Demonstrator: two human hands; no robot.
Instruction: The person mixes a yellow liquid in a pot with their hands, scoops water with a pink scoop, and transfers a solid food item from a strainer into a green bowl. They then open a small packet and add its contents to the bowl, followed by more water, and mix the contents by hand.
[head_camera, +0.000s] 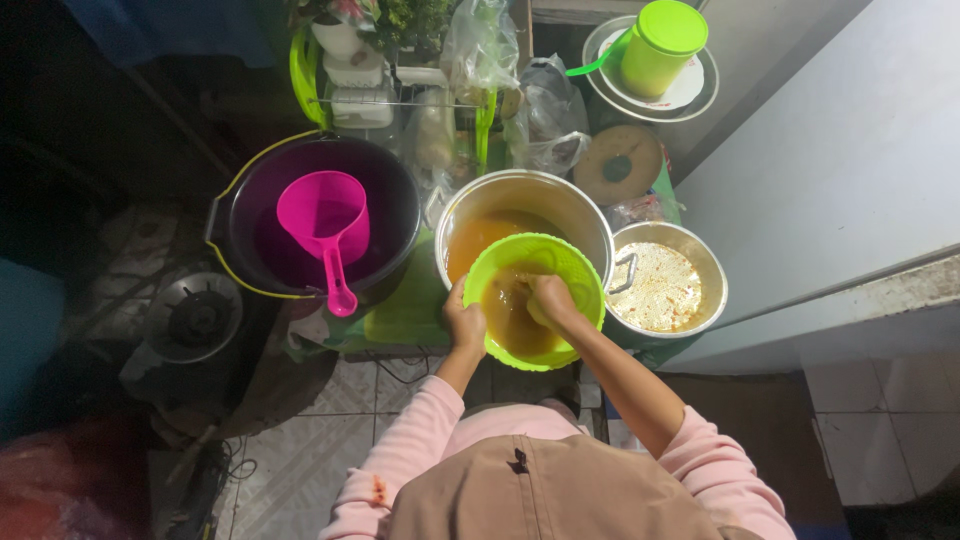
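Observation:
A bright green plastic bowl (580, 275) rests over the rim of a large steel pot (560, 200) that holds orange-brown liquid. My left hand (465, 325) grips the bowl's near left rim. My right hand (550, 300) is inside the bowl, fingers closed on wet brown pulp in murky liquid. Pink sleeves and a brown apron fill the bottom of the view.
A smaller steel pot (690, 255) with pale, red-flecked residue stands right of the big pot. A black bucket (395, 195) with a pink scoop (325, 220) sits left. A gas burner (195, 318) lies far left. Green lidded jug (660, 45), plastic bags and a white wall are around.

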